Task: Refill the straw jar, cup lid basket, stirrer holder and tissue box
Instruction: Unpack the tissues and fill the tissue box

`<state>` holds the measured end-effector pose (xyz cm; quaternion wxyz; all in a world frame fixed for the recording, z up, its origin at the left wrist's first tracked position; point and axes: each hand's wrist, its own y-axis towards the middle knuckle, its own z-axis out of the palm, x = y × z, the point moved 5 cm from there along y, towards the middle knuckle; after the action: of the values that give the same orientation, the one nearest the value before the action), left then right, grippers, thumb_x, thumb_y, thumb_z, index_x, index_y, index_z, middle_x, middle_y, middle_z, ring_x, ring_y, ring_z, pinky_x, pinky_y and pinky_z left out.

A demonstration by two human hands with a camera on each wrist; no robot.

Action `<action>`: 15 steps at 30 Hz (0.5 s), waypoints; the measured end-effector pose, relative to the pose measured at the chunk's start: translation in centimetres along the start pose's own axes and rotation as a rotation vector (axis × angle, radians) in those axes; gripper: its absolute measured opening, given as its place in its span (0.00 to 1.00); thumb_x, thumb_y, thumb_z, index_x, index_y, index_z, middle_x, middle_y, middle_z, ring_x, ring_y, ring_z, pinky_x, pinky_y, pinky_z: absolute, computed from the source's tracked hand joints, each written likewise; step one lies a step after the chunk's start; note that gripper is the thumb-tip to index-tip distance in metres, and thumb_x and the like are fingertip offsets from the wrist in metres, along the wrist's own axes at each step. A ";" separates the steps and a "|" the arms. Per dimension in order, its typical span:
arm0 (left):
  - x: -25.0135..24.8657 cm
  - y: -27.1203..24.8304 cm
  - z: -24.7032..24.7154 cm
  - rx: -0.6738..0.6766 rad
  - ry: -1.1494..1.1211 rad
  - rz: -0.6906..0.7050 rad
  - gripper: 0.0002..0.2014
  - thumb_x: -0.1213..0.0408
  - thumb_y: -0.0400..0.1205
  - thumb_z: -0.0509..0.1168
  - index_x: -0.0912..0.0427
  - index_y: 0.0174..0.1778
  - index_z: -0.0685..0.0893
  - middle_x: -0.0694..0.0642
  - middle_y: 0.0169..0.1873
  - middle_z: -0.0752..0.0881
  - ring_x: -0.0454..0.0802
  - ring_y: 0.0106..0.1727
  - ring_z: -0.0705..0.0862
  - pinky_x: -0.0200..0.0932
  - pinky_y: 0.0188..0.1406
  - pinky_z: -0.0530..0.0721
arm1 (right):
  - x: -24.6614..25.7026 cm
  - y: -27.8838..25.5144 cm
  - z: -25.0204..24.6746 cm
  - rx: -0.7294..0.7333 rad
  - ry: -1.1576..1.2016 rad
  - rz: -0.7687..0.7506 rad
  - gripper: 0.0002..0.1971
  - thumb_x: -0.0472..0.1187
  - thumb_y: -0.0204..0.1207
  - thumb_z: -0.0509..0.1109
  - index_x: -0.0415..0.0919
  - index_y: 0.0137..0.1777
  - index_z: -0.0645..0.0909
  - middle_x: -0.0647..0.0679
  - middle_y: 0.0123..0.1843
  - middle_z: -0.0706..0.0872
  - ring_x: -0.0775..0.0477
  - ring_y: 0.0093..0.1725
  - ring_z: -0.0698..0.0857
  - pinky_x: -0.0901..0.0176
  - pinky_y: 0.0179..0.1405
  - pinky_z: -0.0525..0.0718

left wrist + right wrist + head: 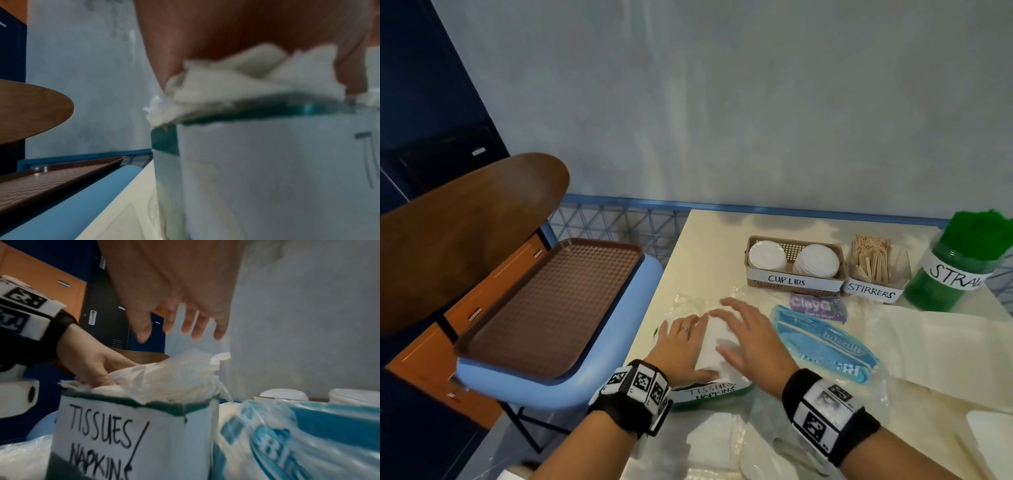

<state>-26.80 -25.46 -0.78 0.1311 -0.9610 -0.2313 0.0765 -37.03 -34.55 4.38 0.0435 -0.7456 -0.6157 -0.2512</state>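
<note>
The green tissue box (705, 393), labelled TISSUES NAPKINS, stands at the table's near edge, filled above its rim with white tissues (714, 344). My left hand (683, 342) lies flat on the left side of the stack, pressing it down; the right wrist view shows this left hand (96, 368) touching the tissues (168, 379). My right hand (748, 337) is spread over the right side, and in the right wrist view its fingers (185, 318) hover just above the stack. The cup lid basket (796, 265), stirrer holder (873, 270) and green straw jar (959, 267) stand in a row behind.
A blue tissue packet (825, 342) and a purple packet (815, 305) lie right of the box. Clear plastic wrappers (774, 431) and white paper (945, 346) cover the near table. A brown tray (551, 305) rests on a blue chair to the left.
</note>
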 end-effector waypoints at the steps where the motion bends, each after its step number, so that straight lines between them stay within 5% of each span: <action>1: 0.2 -0.1 0.3 -0.004 0.005 -0.015 0.53 0.29 0.73 0.55 0.59 0.82 0.39 0.57 0.82 0.48 0.57 0.82 0.47 0.65 0.80 0.42 | 0.4 0.4 1.0 0.126 -0.071 -0.028 0.31 0.46 0.78 0.67 0.51 0.79 0.60 0.49 0.82 0.57 0.47 0.80 0.57 0.55 0.77 0.56; 5: 0.9 -1.5 0.3 -0.028 0.000 -0.114 0.67 0.17 0.52 0.37 0.60 0.81 0.34 0.59 0.83 0.44 0.57 0.82 0.34 0.69 0.76 0.35 | -0.9 1.5 3.2 0.529 -0.242 0.061 0.37 0.45 0.81 0.63 0.50 0.83 0.44 0.47 0.85 0.43 0.45 0.84 0.43 0.45 0.81 0.50; 8: 1.2 -3.4 1.3 0.039 -0.011 -0.193 0.66 0.17 0.56 0.43 0.60 0.80 0.31 0.60 0.82 0.36 0.59 0.81 0.30 0.70 0.75 0.34 | -0.8 1.7 3.7 0.653 -0.339 -0.031 0.35 0.45 0.82 0.60 0.46 0.83 0.46 0.45 0.85 0.44 0.45 0.84 0.45 0.45 0.80 0.51; 10: 1.1 -3.8 2.8 0.014 -0.007 -0.195 0.57 0.23 0.69 0.47 0.61 0.82 0.37 0.64 0.82 0.43 0.60 0.83 0.41 0.71 0.76 0.42 | -0.5 1.5 4.2 0.715 -0.351 -0.087 0.33 0.44 0.83 0.58 0.43 0.83 0.47 0.43 0.85 0.46 0.44 0.84 0.49 0.46 0.79 0.54; 12: 1.2 -4.1 3.2 -0.025 0.005 -0.211 0.50 0.25 0.74 0.34 0.65 0.80 0.52 0.69 0.78 0.64 0.63 0.79 0.65 0.75 0.72 0.63 | -0.6 1.4 4.9 0.772 -0.308 -0.091 0.32 0.43 0.84 0.56 0.41 0.83 0.46 0.42 0.85 0.46 0.44 0.83 0.51 0.48 0.79 0.58; 13: 1.3 -4.1 3.4 -0.018 0.011 -0.207 0.54 0.25 0.71 0.26 0.65 0.80 0.53 0.69 0.77 0.66 0.62 0.79 0.66 0.73 0.73 0.64 | -0.7 1.4 5.2 0.796 -0.284 -0.081 0.32 0.44 0.84 0.56 0.41 0.83 0.46 0.42 0.85 0.45 0.44 0.83 0.50 0.49 0.79 0.59; 15: 1.6 -3.9 4.0 -0.007 0.055 -0.144 0.59 0.25 0.61 0.15 0.63 0.82 0.42 0.64 0.82 0.50 0.57 0.84 0.48 0.65 0.80 0.42 | -1.0 1.5 5.7 0.833 -0.256 -0.054 0.32 0.42 0.84 0.56 0.41 0.83 0.44 0.42 0.85 0.44 0.45 0.84 0.49 0.50 0.79 0.57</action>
<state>-27.91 -20.51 -3.57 0.1392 -0.9440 -0.2964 0.0397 -33.89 -33.63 -0.65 0.2574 -0.6730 -0.6843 0.1121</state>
